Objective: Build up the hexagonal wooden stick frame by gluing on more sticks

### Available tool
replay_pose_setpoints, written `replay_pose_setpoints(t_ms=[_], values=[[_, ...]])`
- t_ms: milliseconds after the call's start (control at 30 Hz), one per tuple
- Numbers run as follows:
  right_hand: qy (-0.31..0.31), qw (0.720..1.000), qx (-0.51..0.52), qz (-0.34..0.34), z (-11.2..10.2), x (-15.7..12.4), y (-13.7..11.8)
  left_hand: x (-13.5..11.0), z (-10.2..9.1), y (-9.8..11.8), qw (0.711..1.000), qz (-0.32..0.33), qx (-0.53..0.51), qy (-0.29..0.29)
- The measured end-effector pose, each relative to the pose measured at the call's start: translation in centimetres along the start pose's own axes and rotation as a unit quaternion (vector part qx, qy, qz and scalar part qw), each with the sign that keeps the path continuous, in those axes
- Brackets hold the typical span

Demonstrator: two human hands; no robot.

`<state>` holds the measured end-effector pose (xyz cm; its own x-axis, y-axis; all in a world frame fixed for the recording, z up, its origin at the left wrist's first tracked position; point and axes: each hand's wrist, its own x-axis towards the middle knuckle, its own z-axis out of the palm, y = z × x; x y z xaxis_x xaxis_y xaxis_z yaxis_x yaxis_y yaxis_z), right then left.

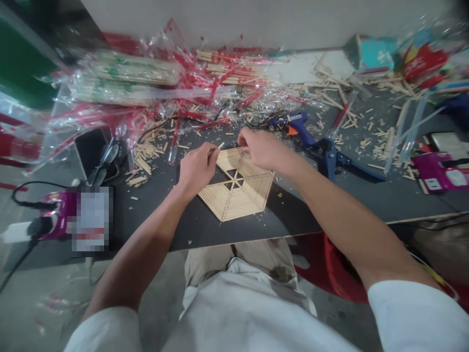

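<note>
A flat hexagon made of glued wooden sticks (238,188) lies on the dark tabletop (220,225) in front of me. My left hand (196,168) rests on its left edge, fingers closed in a pinch on a short wooden stick (220,145) that pokes up from them. My right hand (262,149) is at the hexagon's upper edge, fingers curled and pressed onto the sticks there. What the right fingers hold, if anything, is hidden.
A blue glue gun (296,124) and blue cutting pliers (337,159) lie to the right. Clear plastic wrappers with red print and bundles of sticks (132,80) pile at the back left. Stick offcuts litter the table. A phone and glasses (100,156) sit left.
</note>
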<state>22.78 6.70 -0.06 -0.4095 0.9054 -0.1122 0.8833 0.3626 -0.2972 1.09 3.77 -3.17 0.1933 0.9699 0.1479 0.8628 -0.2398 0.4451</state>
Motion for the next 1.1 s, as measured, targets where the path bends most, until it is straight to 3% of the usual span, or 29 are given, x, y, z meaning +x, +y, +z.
replay_pose_setpoints(t_ms=[100, 300, 533, 667, 1100], values=[[0.002, 1.000, -0.014, -0.024, 0.5, -0.5, 0.3, -0.1, 0.1, -0.1, 1.000, 0.005, -0.006, -0.002], [0.079, 0.994, 0.048, -0.057, 1.4, -1.1, 2.0, -0.2, 0.0, -0.2, 1.000, 0.013, -0.009, -0.005], [-0.008, 0.989, -0.021, -0.144, -0.9, 0.2, 2.9, -0.2, -0.2, 0.0, 1.000, 0.016, -0.005, -0.009], [-0.023, 0.985, -0.050, -0.165, -1.2, 0.7, 2.9, -0.1, -0.2, 0.1, 1.000, 0.010, -0.004, -0.011], [-0.022, 0.992, -0.045, -0.119, -0.6, 0.3, 1.7, 0.1, 0.2, -0.4, 1.000, 0.017, 0.000, 0.005]])
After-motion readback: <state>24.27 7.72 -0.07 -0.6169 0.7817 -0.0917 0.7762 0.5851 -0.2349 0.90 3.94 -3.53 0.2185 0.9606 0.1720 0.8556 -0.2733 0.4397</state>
